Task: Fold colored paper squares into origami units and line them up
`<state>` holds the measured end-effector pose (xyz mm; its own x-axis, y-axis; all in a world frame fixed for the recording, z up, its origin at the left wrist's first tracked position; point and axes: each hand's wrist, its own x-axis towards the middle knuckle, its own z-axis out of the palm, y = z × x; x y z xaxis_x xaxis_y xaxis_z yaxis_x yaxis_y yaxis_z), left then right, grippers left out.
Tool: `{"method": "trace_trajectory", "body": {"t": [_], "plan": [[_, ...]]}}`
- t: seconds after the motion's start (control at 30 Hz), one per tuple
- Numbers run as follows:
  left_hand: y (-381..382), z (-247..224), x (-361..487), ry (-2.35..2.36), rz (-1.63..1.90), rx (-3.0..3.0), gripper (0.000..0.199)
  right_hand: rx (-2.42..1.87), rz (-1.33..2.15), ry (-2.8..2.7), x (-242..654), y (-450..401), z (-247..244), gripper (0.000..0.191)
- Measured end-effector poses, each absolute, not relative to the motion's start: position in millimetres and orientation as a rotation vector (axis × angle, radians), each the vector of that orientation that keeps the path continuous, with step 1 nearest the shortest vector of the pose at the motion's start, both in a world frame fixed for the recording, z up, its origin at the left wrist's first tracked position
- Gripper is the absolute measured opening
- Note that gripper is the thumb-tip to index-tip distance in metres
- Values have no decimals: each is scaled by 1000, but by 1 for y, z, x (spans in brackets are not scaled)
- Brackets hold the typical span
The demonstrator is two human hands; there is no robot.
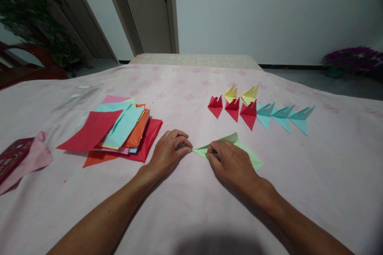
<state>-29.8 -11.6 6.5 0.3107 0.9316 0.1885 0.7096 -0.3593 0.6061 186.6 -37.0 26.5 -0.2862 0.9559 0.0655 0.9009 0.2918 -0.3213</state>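
A light green sheet of paper [253, 156], partly folded, lies flat on the pink cloth with its narrow tip pointing left. My left hand [172, 147] pinches that tip between thumb and fingers. Curled over the paper's middle, my right hand [229, 161] presses on it with bent fingers and covers part of it. Left of my left hand is a loose pile of coloured paper, with a red sheet [92, 129] and a light blue one [127, 125] on top.
Folded paper birds stand in rows at the back right: red [248, 115], yellow [250, 95] and light blue [301, 118]. A dark red packet [14, 157] with pink paper lies at the far left of the tablecloth [185, 211]. A wooden chair [32, 61] stands beyond.
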Motion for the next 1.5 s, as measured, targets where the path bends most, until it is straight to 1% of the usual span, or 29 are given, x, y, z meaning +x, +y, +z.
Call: {"method": "trace_trajectory", "body": {"t": [0.27, 0.47, 0.67, 0.8, 0.93, 1.0, 1.5], "plan": [[-11, 7, -24, 1515, 750, 2148, 1, -1736, 336, -2332, 186, -36, 31, 10], [-10, 6, -21, 1545, 731, 2138, 9, -1755, 355, -2327, 185, -35, 31, 11], [-5, 6, -19, 1557, 717, 2134, 11, -1762, 356, -2329, 185, -36, 33, 11], [-2, 3, -29, 1434, 715, 2108, 3, -1774, 361, -2334, 184, -36, 34, 12], [0, -1, -39, 1316, 708, 2103, 15, -1780, 375, -2340, 185, -35, 34, 12], [0, -2, -40, 1327, 719, 2094, 16, -1779, 374, -2340, 185, -35, 33, 12], [-5, 2, -31, 1404, 757, 2150, 8, -1750, 375, -2334, 186, -34, 31, 11]]}}
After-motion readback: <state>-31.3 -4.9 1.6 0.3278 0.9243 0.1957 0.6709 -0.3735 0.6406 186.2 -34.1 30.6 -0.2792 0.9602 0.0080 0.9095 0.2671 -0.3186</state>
